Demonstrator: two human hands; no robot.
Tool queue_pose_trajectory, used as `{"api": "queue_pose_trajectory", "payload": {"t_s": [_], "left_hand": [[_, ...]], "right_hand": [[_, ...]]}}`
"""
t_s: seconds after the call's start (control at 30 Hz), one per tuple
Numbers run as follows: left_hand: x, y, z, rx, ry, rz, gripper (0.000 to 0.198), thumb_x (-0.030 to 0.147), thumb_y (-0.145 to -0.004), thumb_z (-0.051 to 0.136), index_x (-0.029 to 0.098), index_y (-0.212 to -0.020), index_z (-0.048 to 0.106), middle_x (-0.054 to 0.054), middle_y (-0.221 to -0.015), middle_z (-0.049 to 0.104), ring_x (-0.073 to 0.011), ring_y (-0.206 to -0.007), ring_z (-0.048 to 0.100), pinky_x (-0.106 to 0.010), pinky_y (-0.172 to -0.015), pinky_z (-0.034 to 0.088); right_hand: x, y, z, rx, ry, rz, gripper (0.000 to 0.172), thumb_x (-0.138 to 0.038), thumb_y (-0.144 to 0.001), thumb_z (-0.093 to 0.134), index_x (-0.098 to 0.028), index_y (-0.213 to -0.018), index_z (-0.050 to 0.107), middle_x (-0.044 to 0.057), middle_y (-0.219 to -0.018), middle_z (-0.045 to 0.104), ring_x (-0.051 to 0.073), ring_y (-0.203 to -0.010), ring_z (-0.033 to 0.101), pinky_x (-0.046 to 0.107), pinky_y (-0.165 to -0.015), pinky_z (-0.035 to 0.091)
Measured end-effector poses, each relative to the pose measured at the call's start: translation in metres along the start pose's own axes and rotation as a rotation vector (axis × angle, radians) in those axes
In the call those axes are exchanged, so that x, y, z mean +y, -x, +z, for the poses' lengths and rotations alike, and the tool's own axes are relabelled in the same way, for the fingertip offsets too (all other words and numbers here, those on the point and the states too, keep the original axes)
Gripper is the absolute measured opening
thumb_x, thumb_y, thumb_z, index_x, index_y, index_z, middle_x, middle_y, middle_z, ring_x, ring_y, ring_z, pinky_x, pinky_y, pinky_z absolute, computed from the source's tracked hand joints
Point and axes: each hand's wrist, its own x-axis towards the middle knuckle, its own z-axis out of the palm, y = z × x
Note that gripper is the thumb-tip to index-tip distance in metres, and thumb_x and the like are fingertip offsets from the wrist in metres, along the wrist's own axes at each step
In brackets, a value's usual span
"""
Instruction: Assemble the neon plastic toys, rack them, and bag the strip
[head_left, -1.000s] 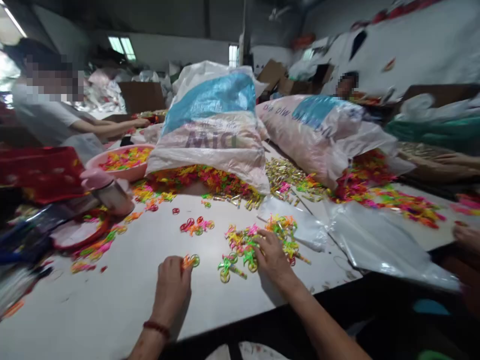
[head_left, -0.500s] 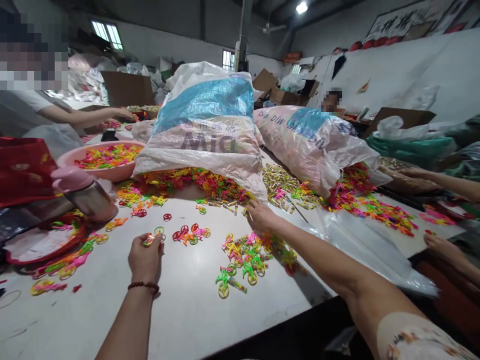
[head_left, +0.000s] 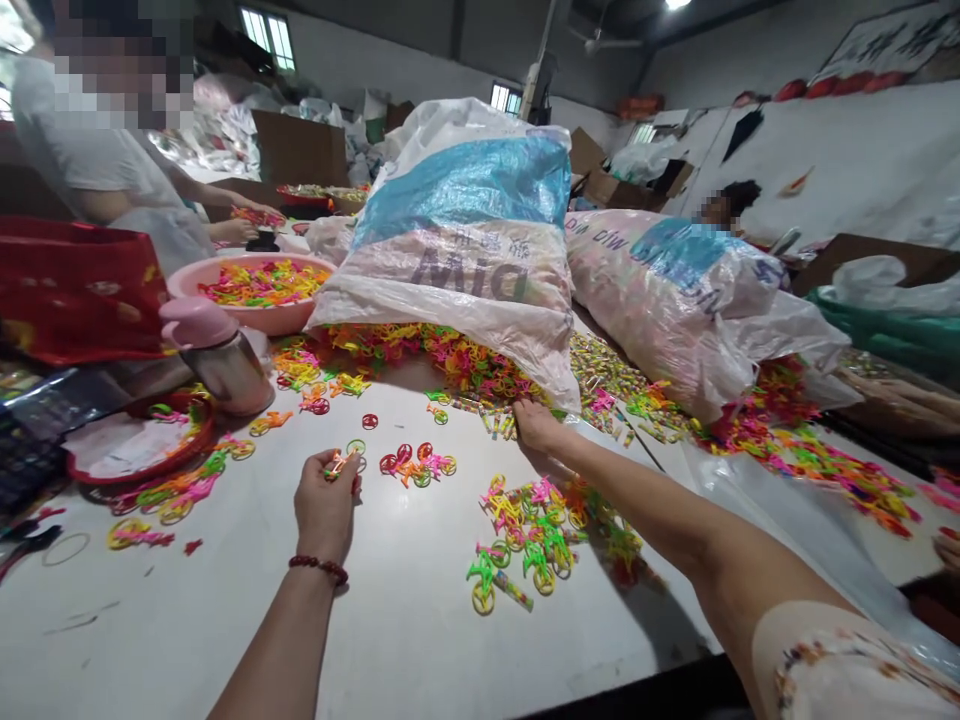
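Note:
My left hand [head_left: 328, 500], with a beaded bracelet at the wrist, is closed around a small plastic toy [head_left: 346, 462] with orange parts and a green spoked wheel. Reaching across the table, my right hand [head_left: 538, 428] has its fingers curled down among small candy tubes [head_left: 498, 424] at the edge of a big white and blue sack [head_left: 457, 220]. Its fingertips are partly hidden, so what they grip is unclear. Between my arms lies a pile of coloured toys [head_left: 536, 530], some with tubes. Several red, orange and pink wheeled pieces [head_left: 416, 465] lie right of my left hand.
Loose toy parts spill from the sack. A pink basin [head_left: 247, 318] of parts, a pink-lidded flask [head_left: 225, 360] and a red tray [head_left: 142, 450] stand left. A second sack [head_left: 660, 290] and clear plastic bags [head_left: 795, 540] are right. Other people work around the table [head_left: 420, 640].
The view has swung left, so things appear farther right. My right hand's fingers have drawn in and curled over the tubes. My left hand still holds the toy in about the same place.

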Motion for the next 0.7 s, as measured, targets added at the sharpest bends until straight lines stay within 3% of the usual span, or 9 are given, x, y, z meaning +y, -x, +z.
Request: {"api": "queue_pose_trajectory", "payload": {"t_s": [0.17, 0.27, 0.37, 0.5, 0.57, 0.7], "left_hand": [[0.000, -0.001, 0.000, 0.017, 0.028, 0.010, 0.049, 0.042, -0.066, 0.076, 0.020, -0.102, 0.051, 0.004, -0.073, 0.059, -0.0083, -0.048, 0.055, -0.020, -0.041, 0.046], [0.001, -0.002, 0.000, 0.061, 0.072, 0.036, 0.047, 0.040, -0.068, 0.074, 0.022, -0.101, 0.045, 0.005, -0.076, 0.057, -0.0078, -0.048, 0.055, -0.021, -0.041, 0.048], [0.001, -0.003, 0.001, 0.102, 0.089, 0.039, 0.043, 0.039, -0.071, 0.072, 0.022, -0.097, 0.041, 0.006, -0.074, 0.055, -0.0085, -0.048, 0.055, -0.021, -0.039, 0.049], [0.003, -0.002, 0.002, 0.119, 0.053, 0.021, 0.040, 0.036, -0.073, 0.070, 0.022, -0.096, 0.041, 0.005, -0.076, 0.055, -0.0076, -0.048, 0.055, -0.020, -0.039, 0.048], [0.005, -0.001, 0.003, 0.108, 0.049, 0.018, 0.039, 0.036, -0.073, 0.070, 0.022, -0.096, 0.042, 0.005, -0.077, 0.055, -0.0074, -0.048, 0.055, -0.020, -0.038, 0.048], [0.008, 0.002, 0.003, 0.058, 0.031, 0.020, 0.039, 0.038, -0.073, 0.070, 0.022, -0.097, 0.045, 0.004, -0.079, 0.057, -0.0067, -0.048, 0.054, -0.019, -0.039, 0.047]], "right_hand": [[-0.038, -0.004, -0.002, -0.030, -0.118, -0.111, 0.033, -0.011, -0.081, 0.053, -0.011, -0.114, 0.054, 0.016, -0.113, 0.058, 0.025, -0.102, 0.052, 0.034, -0.092, 0.039], [-0.057, -0.011, -0.006, -0.042, -0.218, -0.090, 0.021, -0.019, -0.087, 0.050, -0.013, -0.107, 0.054, 0.013, -0.100, 0.062, 0.022, -0.086, 0.054, 0.031, -0.078, 0.042], [-0.058, -0.015, -0.012, -0.029, -0.304, -0.002, 0.023, -0.021, -0.092, 0.041, -0.012, -0.111, 0.050, 0.010, -0.090, 0.062, 0.019, -0.072, 0.052, 0.028, -0.066, 0.041], [-0.042, -0.010, -0.020, -0.005, -0.354, 0.018, 0.027, -0.016, -0.086, 0.045, -0.013, -0.112, 0.053, 0.008, -0.094, 0.059, 0.017, -0.077, 0.052, 0.025, -0.068, 0.041], [-0.035, -0.002, -0.021, 0.004, -0.363, -0.088, 0.031, -0.014, -0.081, 0.052, -0.017, -0.112, 0.059, 0.007, -0.103, 0.056, 0.015, -0.080, 0.052, 0.024, -0.072, 0.041], [-0.037, 0.013, -0.020, -0.006, -0.319, -0.433, 0.036, -0.012, -0.081, 0.055, -0.021, -0.115, 0.065, 0.008, -0.117, 0.049, 0.014, -0.082, 0.052, 0.024, -0.075, 0.041]]}}
